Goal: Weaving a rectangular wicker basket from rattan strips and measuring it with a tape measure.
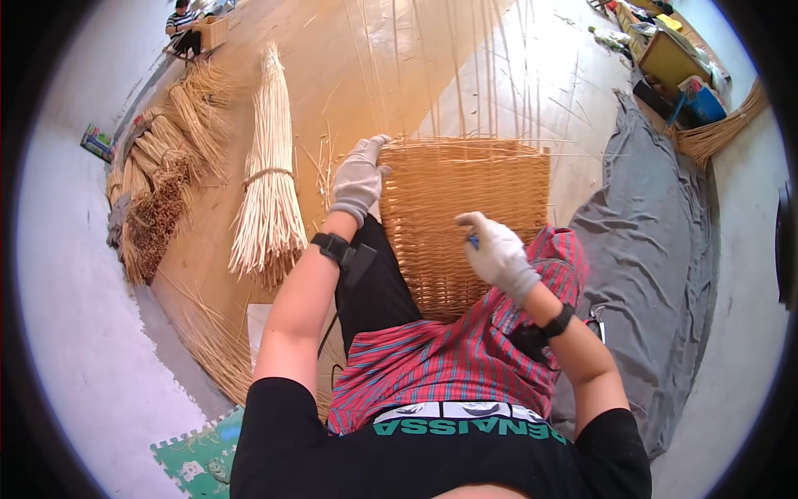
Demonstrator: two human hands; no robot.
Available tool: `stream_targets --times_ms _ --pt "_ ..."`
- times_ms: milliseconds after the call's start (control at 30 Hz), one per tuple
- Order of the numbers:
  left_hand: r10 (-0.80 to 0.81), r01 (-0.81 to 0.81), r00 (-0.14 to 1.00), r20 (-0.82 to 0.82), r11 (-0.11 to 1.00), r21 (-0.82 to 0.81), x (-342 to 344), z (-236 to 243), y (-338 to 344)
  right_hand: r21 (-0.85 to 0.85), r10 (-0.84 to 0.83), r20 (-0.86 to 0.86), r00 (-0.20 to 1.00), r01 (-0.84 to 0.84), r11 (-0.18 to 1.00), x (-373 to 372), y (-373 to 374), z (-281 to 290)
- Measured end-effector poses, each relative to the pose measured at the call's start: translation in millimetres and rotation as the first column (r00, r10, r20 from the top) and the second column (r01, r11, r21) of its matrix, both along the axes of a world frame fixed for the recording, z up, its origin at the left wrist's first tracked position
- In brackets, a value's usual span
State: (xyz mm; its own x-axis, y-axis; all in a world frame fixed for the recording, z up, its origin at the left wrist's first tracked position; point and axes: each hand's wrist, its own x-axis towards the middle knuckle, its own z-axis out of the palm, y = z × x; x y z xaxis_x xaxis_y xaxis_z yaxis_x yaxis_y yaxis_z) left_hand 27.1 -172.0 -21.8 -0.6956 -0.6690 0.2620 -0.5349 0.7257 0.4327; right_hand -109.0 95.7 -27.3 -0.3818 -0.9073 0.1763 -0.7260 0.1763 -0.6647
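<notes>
Gloved fingers of the left hand curl over the upper left corner of a woven wicker panel, gripping its edge where loose stakes stick out. The right hand, also in a pale work glove, is closed around a small blue-handled tool, its tip pressed against the weave near the panel's middle. Each forearm carries a black wrist strap. The panel lies across the person's lap, resting on black trousers and a red striped cloth, with long thin rods running from its far edge out over the floor. Just to the left stands a tied bundle of pale willow sticks, and further left lie darker sheaves in a heap. A grey sheet spreads on the right. Far off at the upper left, another person sits by a basket.
</notes>
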Motion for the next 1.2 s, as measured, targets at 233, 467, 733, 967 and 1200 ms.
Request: stream_targets --times_ms 233,467,733,967,1200 --pt "0.102 -0.082 0.939 0.33 0.994 -0.072 -32.8 22.5 8.7 0.293 -0.068 0.263 0.962 -0.013 0.956 2.3 -22.1 -18.8" --pt "0.095 -0.106 0.976 0.197 0.993 0.046 -36.6 2.2 0.7 -0.054 -0.098 0.44 0.892 0.135 0.989 -58.4 -114.7 -30.9" --pt "0.074 -0.065 0.982 0.175 0.996 -0.06 -33.8 -3.9 -4.5 0.179 -0.192 0.445 0.875 0.123 0.976 -63.1 -155.6 -26.0" --pt "0.103 -0.068 0.965 0.241 0.987 -0.148 -38.3 1.0 -1.4 0.137 -0.184 0.418 0.89 0.139 0.981 -55.8 -135.6 -25.0" --pt "0.046 0.017 0.989 0.137 0.903 -0.429 -51.0 6.8 20.5 0.201 -0.238 0.395 0.888 0.169 0.965 -27.0 -68.8 -42.1"
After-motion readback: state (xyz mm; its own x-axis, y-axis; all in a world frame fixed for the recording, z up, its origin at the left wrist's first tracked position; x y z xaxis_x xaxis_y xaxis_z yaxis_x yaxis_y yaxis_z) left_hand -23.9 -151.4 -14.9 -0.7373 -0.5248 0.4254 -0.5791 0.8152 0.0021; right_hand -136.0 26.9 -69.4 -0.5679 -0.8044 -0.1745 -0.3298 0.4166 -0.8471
